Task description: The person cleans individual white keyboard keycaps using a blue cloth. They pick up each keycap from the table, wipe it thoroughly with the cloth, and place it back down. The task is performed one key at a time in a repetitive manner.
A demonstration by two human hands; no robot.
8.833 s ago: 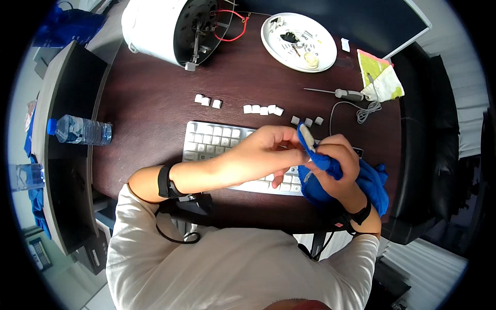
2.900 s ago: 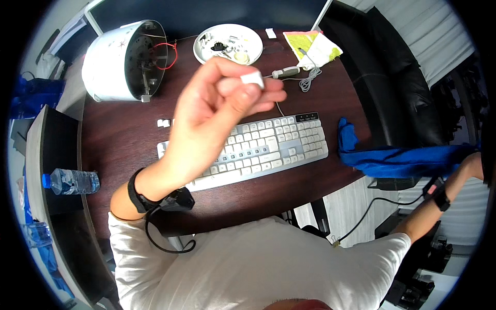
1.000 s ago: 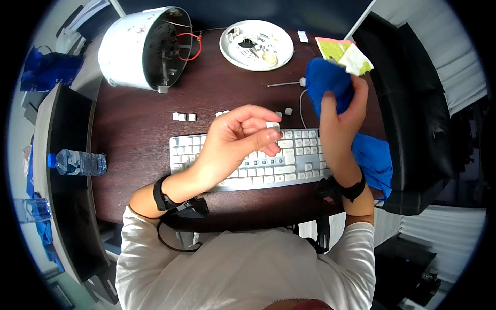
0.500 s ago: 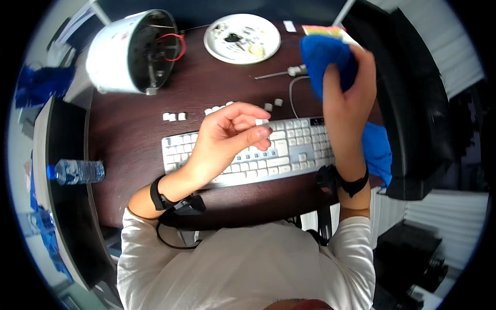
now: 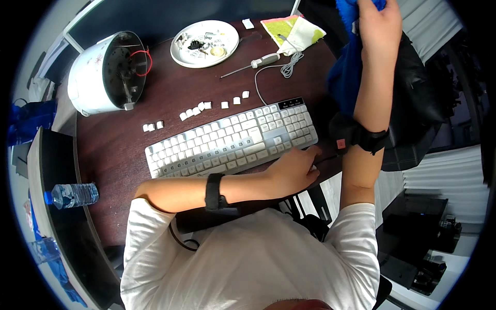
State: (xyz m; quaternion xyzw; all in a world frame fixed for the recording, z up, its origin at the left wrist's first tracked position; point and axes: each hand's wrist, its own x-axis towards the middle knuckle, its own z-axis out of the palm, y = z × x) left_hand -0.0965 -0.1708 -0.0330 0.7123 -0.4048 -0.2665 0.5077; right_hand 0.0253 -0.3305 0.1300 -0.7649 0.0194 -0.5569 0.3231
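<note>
A blue-capped water bottle [image 5: 75, 196] was at the left, and a white pot [image 5: 89, 82] lay tipped over on the desk [image 5: 116, 165]. Loose white keys [image 5: 196, 111] sat in a broken line behind the keyboard [image 5: 232, 137], a plate [image 5: 181, 58] of small parts beyond them. The left hand [image 5: 294, 173] was at the keyboard's near right corner, fingers bent; I couldn't tell whether it held anything. A screwdriver [image 5: 265, 60] lay further back. Past the desk's right edge hung a blue cloth [image 5: 345, 77], clutched in the raised right hand [image 5: 380, 26].
</note>
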